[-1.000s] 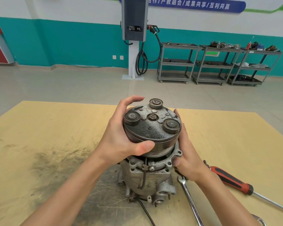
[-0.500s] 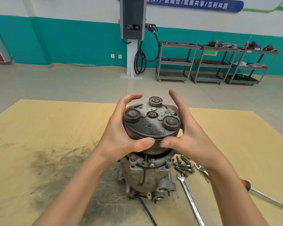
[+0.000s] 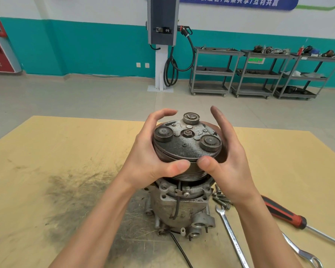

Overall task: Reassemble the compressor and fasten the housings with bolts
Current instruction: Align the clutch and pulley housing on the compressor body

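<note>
A grey compressor (image 3: 179, 208) stands upright on the wooden table (image 3: 66, 151), its dark clutch pulley (image 3: 188, 146) on top. My left hand (image 3: 151, 157) grips the pulley's left rim, thumb in front and fingers curled over the back. My right hand (image 3: 228, 157) cups the right rim, its thumb pressed on the front edge beside the left thumb and its fingers raised at the far side. Several loose bolts (image 3: 221, 199) lie on the table just right of the housing.
A combination wrench (image 3: 233, 238) lies right of the compressor, with a red-handled screwdriver (image 3: 284, 214) and a second wrench (image 3: 306, 256) beyond it. A black cable (image 3: 180, 250) trails toward me. A dark grease stain (image 3: 70, 192) marks the table's left part. Shelving carts stand far behind.
My right hand has come up from the lower right side of the housing to the pulley's right rim. The bolts it hid are now in sight. My left hand has kept its grip.
</note>
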